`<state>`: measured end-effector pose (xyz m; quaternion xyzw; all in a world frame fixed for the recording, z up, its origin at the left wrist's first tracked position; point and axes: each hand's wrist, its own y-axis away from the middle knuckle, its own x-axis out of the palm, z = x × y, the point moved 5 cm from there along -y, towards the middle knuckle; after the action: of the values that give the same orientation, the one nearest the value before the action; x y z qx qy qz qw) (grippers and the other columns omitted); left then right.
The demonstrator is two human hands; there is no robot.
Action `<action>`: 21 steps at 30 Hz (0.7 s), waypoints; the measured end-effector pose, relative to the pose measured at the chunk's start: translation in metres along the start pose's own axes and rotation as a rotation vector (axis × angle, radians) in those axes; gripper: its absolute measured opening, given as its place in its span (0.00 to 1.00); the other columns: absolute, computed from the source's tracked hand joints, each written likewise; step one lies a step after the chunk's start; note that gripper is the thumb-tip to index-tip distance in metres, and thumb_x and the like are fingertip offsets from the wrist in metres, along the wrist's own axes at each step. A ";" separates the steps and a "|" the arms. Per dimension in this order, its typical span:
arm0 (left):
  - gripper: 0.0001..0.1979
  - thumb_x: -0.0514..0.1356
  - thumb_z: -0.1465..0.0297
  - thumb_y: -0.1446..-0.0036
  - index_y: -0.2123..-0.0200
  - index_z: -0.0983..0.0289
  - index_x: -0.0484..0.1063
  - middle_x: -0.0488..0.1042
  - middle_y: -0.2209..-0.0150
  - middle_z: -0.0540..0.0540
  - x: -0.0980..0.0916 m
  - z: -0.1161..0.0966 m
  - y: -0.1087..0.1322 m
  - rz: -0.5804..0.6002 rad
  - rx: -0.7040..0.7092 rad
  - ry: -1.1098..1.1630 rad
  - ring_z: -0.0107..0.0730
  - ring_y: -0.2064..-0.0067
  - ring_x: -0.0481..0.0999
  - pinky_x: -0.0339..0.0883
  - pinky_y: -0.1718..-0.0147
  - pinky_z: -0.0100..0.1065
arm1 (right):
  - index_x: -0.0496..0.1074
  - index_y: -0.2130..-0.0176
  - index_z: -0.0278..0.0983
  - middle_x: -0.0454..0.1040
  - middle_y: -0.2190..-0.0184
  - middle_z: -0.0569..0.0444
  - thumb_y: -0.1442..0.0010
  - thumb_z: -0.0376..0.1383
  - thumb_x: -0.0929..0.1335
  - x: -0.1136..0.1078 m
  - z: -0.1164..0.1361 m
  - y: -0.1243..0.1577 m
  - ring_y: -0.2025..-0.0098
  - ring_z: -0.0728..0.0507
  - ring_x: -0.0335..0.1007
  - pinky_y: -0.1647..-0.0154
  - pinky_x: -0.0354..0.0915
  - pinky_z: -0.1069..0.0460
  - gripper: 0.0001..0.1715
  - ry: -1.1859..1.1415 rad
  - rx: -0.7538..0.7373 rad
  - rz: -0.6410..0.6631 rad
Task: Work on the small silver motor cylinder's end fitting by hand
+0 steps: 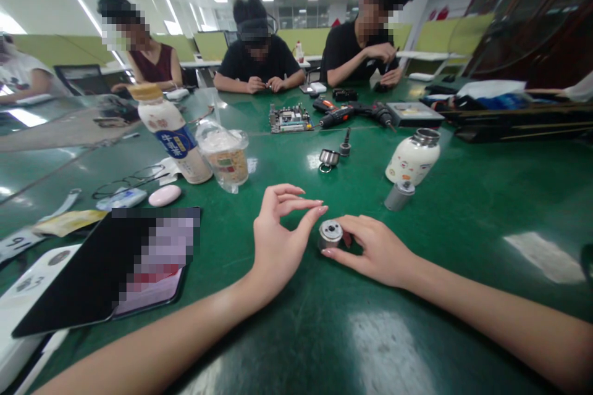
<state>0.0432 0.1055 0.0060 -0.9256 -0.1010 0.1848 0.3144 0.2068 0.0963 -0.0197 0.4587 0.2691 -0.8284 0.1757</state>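
A short silver metal cylinder point(330, 233) with small holes in its top face stands upright on the green table. My right hand point(377, 250) grips it from the right between thumb and fingers. Just left of the cylinder, my left hand point(282, 237) is raised with thumb and fingertips brought together in a pinch. Anything between those fingertips is too small to make out. A second metal cylinder point(398, 196) stands beyond my right hand, in front of a white bottle point(413, 157) without a cap.
Farther off are a metal cap point(328, 159), a dark gear-like part point(345, 143), a circuit board point(291, 118) and power drills point(340, 114). A drink bottle point(173, 136), a plastic cup point(227, 157) and a tablet point(152, 259) lie leftward. Several people sit across the table.
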 end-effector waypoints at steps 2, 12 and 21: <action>0.05 0.68 0.71 0.47 0.66 0.61 0.76 0.77 0.62 0.52 0.002 0.016 -0.002 0.067 -0.056 -0.073 0.37 0.57 0.77 0.67 0.53 0.41 | 0.70 0.60 0.38 0.72 0.71 0.57 0.37 0.49 0.68 0.000 0.000 0.000 0.70 0.46 0.67 0.67 0.57 0.51 0.17 0.003 0.001 0.006; 0.15 0.70 0.68 0.50 0.58 0.56 0.74 0.82 0.59 0.53 0.007 0.030 0.004 0.235 -0.119 -0.383 0.51 0.48 0.70 0.52 0.48 0.56 | 0.70 0.58 0.38 0.72 0.71 0.57 0.37 0.49 0.68 -0.001 0.001 0.000 0.70 0.45 0.67 0.67 0.57 0.51 0.17 0.006 0.000 -0.009; 0.10 0.68 0.70 0.46 0.62 0.61 0.70 0.80 0.64 0.53 0.003 0.017 0.005 0.097 -0.063 -0.018 0.39 0.58 0.80 0.69 0.53 0.44 | 0.70 0.59 0.37 0.73 0.71 0.56 0.37 0.49 0.68 -0.001 0.001 0.000 0.70 0.45 0.67 0.68 0.57 0.51 0.17 0.022 -0.003 -0.003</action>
<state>0.0397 0.1120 -0.0107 -0.9372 -0.0647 0.2049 0.2749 0.2066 0.0962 -0.0185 0.4671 0.2730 -0.8232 0.1722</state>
